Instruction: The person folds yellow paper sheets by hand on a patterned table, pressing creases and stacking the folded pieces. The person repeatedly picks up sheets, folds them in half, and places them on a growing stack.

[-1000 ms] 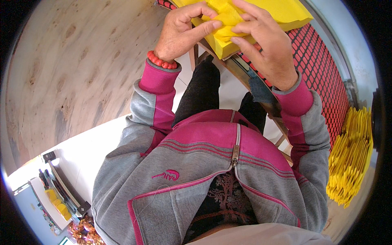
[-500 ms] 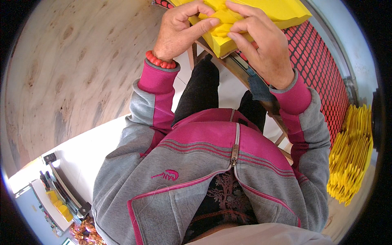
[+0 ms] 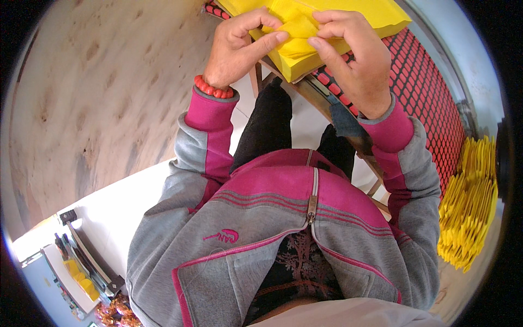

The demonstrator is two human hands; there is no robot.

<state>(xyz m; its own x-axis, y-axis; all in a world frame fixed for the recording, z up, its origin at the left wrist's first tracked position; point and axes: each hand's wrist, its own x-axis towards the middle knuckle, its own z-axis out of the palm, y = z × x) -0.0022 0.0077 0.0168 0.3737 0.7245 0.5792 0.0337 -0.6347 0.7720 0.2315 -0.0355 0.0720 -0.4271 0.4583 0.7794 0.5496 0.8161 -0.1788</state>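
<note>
Bright yellow, cloth-like sheet material [image 3: 373, 15] lies at the top of the view, with a crumpled, folded part [image 3: 297, 32] in its middle. My left hand [image 3: 239, 46], with red beads at the wrist, pinches the left side of that part between thumb and fingers. On the right side, my right hand [image 3: 357, 62] grips it with thumb and fingertips. Whether the material is a bag or a loose sheet I cannot tell. Its far end runs out of view.
A wooden board [image 3: 103, 103] fills the left. Red-and-black patterned covering [image 3: 425, 76] lies under the yellow material, by a blue cloth [image 3: 346, 120]. Folded yellow pieces [image 3: 466, 210] stand stacked at the right. A rack with dark items [image 3: 81, 256] is at lower left.
The folded part is flatter and more spread out between my hands. My right fingers have shifted slightly on it, and the near edge of the yellow material has come a little closer.
</note>
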